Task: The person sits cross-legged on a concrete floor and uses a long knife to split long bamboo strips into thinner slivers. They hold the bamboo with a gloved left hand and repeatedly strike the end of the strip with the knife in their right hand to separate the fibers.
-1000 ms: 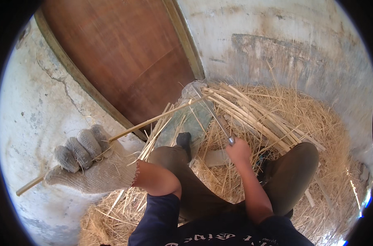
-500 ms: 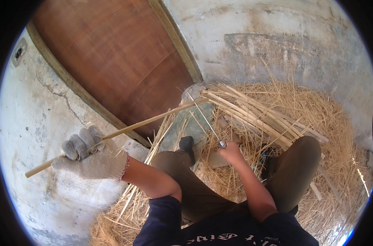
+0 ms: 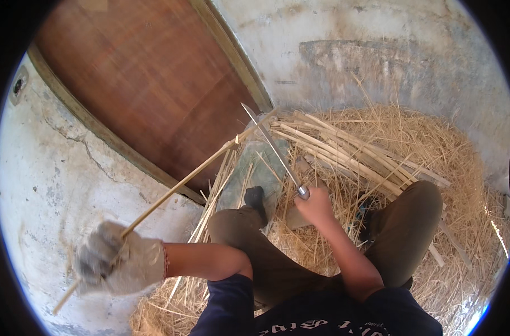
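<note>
My left hand (image 3: 120, 260), in a pale knitted glove, is closed around a long bamboo strip (image 3: 182, 183) near its lower end. The strip slants up toward the middle, and a small pale sliver (image 3: 236, 140) stands up from it near the far end. Bare, my right hand (image 3: 315, 206) grips the handle of a long knife (image 3: 277, 151), fingers wrapped round it. Its blade points up and to the left, crossing the strip near the far tip. Whether the edge touches the strip I cannot tell.
Several split bamboo strips (image 3: 344, 154) lie bundled right of the knife, over a heap of fine shavings (image 3: 428, 140). A greenish slab (image 3: 249, 173) lies by my dark-socked foot (image 3: 255, 201). A brown door (image 3: 148, 78) and a worn wall (image 3: 389, 67) stand close behind.
My left hand has moved down, tilting the strip more steeply. The knife's blade has turned so its flat shows, and its tip has shifted up and left. A sliver now stands up on the strip.
</note>
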Demonstrator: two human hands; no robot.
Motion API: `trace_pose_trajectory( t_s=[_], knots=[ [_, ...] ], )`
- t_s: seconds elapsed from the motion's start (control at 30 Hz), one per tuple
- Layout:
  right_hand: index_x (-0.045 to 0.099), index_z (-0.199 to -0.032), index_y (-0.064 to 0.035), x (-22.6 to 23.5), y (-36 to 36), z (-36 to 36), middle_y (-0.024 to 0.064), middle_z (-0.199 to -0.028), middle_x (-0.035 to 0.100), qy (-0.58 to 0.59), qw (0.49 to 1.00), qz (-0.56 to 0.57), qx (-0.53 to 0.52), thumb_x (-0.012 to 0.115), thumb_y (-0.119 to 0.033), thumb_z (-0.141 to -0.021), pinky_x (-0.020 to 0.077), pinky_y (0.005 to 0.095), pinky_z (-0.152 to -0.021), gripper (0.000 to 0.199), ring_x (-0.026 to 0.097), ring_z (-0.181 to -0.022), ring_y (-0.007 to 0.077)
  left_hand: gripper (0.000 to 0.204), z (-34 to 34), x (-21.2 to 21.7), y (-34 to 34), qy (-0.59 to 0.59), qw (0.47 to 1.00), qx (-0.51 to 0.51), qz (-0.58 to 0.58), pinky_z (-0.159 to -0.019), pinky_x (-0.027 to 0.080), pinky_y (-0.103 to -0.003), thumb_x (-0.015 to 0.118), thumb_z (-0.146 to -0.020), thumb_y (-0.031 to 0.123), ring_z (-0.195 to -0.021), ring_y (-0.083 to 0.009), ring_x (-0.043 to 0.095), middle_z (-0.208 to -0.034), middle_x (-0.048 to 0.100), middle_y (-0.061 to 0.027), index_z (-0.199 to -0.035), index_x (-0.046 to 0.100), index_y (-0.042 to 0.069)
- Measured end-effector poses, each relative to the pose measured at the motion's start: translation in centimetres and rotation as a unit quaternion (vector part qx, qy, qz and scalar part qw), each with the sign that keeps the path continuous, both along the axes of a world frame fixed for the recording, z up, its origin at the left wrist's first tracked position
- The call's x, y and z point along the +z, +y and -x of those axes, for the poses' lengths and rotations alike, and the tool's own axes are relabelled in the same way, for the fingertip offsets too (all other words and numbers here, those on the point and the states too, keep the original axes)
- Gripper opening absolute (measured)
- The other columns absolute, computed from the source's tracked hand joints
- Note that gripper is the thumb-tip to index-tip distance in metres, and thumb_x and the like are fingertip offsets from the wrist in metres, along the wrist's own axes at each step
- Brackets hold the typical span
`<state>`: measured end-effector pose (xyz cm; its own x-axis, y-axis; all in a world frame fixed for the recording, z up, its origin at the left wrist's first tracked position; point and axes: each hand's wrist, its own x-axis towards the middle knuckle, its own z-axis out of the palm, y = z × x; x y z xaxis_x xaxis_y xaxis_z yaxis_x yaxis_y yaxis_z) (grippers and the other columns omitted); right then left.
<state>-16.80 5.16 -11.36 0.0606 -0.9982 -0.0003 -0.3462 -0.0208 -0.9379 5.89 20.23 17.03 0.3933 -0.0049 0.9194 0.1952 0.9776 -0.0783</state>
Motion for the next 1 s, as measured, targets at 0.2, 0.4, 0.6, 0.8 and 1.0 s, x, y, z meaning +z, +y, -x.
trace_pose_trajectory(
  t_s=[0.2,0.4,0.6,0.8,1.0],
  knots=[
    [0.056,-0.074,-0.0084,0.9,0.0,1.6,0.0016,-0.053,0.050,-0.436,0.814,-0.269,0.273,0.072,-0.011,-0.084,0.0361,0.0327,-0.041,0.018,0.046,-0.041,0.0130,0.060,-2.2,-0.9,2.6,0.021,0.999,0.038,0.021,-0.043,0.023,-0.027,0.041,-0.104,0.063,-0.045,-0.0090,0.031,-0.051,0.037,0.0077,-0.061,0.044,0.022],
    [0.056,-0.071,-0.0073,1.7,0.2,0.1,0.0010,-0.056,0.051,-0.371,0.905,-0.156,0.137,0.072,-0.014,-0.085,0.0367,0.0341,-0.044,0.022,0.047,-0.044,0.0126,0.060,-4.3,-0.6,2.1,0.015,0.999,0.043,0.020,-0.044,0.023,-0.028,0.042,-0.104,0.063,-0.045,-0.0091,0.031,-0.050,0.036,0.0079,-0.060,0.043,0.022],
    [0.060,-0.070,-0.0031,2.0,0.6,0.6,0.0097,-0.059,0.058,-0.072,0.996,0.057,0.012,0.072,-0.019,-0.082,0.0439,0.0380,-0.055,0.023,0.057,-0.053,0.0238,0.060,-5.3,-1.2,2.1,0.018,0.999,0.042,0.021,-0.045,0.023,-0.028,0.043,-0.103,0.064,-0.046,-0.0092,0.031,-0.050,0.035,0.0080,-0.060,0.042,0.022],
    [0.067,-0.081,-0.0069,5.1,2.7,0.2,0.0151,-0.065,0.064,0.028,0.975,0.220,0.031,0.073,-0.023,-0.079,0.0522,0.0438,-0.059,0.018,0.066,-0.062,0.0359,0.061,-4.6,-1.2,2.1,0.006,0.999,0.030,0.021,-0.045,0.023,-0.028,0.043,-0.103,0.064,-0.046,-0.0093,0.031,-0.050,0.035,0.0082,-0.059,0.040,0.023],
    [0.070,-0.086,-0.0088,6.1,3.8,-0.6,0.0150,-0.066,0.066,0.036,0.968,0.244,0.053,0.074,-0.025,-0.079,0.0546,0.0447,-0.061,0.018,0.068,-0.063,0.0375,0.061,-3.7,-1.1,1.5,-0.026,0.999,0.016,0.011,-0.046,0.022,-0.028,0.043,-0.103,0.064,-0.046,-0.0093,0.031,-0.050,0.035,0.0083,-0.058,0.039,0.023]
  ],
)
